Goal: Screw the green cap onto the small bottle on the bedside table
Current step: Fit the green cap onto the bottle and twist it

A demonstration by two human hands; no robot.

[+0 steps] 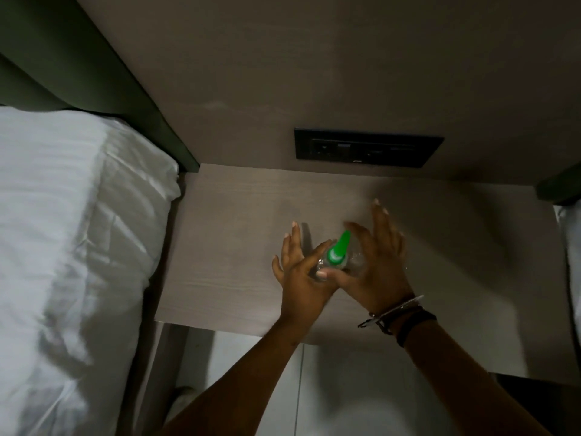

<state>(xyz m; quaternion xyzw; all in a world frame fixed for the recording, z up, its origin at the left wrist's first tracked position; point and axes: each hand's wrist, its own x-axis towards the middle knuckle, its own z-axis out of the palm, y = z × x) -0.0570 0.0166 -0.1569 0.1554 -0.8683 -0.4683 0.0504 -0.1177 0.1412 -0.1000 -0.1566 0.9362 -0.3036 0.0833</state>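
Small bottle point(333, 265) with green cap point(339, 250) at frame centre over table point(226, 234), left hand point(301, 269) apparently pinching it, right hand point(374, 262) splayed open beside the cap.

Small clear bottle point(338, 265) with green cap point(339, 249) between left hand point(301, 272) and right hand point(374, 265) over bedside table point(226, 247).

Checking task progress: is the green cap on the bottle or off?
On. The green cap sits atop the small clear bottle, between the left hand and right hand. Whether it is screwed tight, cannot tell.
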